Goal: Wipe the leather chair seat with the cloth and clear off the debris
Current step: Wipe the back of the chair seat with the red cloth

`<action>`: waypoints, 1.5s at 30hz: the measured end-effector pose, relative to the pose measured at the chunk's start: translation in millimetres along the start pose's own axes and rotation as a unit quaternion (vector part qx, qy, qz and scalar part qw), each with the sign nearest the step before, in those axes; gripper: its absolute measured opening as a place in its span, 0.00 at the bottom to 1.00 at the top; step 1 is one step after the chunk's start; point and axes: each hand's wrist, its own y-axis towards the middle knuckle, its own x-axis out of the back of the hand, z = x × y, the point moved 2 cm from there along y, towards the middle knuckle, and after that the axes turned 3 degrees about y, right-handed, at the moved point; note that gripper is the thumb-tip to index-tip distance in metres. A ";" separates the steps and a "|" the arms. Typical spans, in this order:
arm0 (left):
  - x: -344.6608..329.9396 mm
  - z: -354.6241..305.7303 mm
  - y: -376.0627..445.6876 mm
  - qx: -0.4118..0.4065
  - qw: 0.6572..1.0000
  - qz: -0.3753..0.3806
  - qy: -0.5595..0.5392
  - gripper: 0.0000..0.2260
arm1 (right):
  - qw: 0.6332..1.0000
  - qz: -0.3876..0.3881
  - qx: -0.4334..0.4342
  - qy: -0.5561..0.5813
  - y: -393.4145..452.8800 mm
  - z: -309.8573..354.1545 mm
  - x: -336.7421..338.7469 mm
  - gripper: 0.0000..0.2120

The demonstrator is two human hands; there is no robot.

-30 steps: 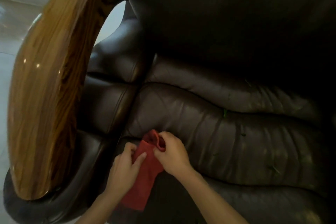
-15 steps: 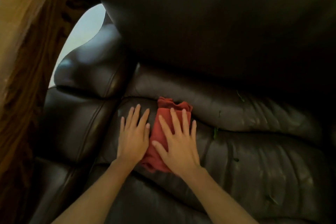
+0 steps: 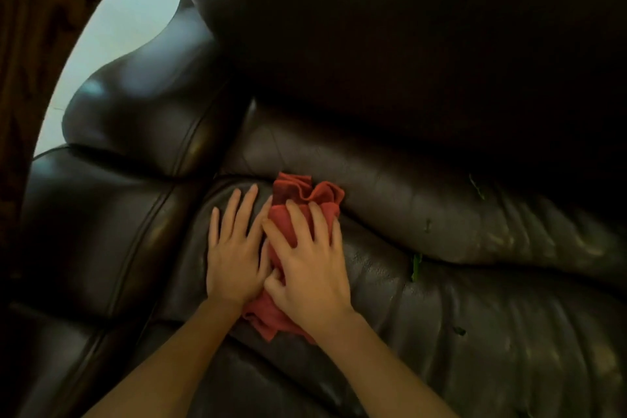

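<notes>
Both hands lie flat, fingers spread: the right hand [image 3: 307, 268] presses the red cloth [image 3: 307, 195] onto the seat [image 3: 475, 332]; the left hand [image 3: 234, 254] rests at its 9 o'clock. Green debris [image 3: 416, 266] lies at 3 o'clock.

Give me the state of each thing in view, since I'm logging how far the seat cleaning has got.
red cloth: bunched, pressed flat on the seat under the hands.
left hand: open, palm down, fingers spread, beside the cloth.
right hand: open, palm down on the cloth.
chair seat: creased, with dull smudges, not yet wiped on the right.
green debris: lying in the seat crease, uncleared.
</notes>
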 end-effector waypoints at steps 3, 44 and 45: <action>0.5 -0.1 0.8 0.002 1.000 -0.002 -0.009 0.25 | 1.000 -0.007 0.001 0.009 2.2 -1.3 8.4 0.29; -15.1 -96.1 -9.6 -0.023 0.999 -0.040 0.015 0.22 | 0.966 -0.006 -0.232 -0.111 -23.0 -189.3 104.4 0.37; -15.5 -95.8 -9.3 -0.022 0.999 -0.041 0.016 0.22 | 0.963 -0.012 -0.242 -0.120 -29.8 -188.0 105.6 0.38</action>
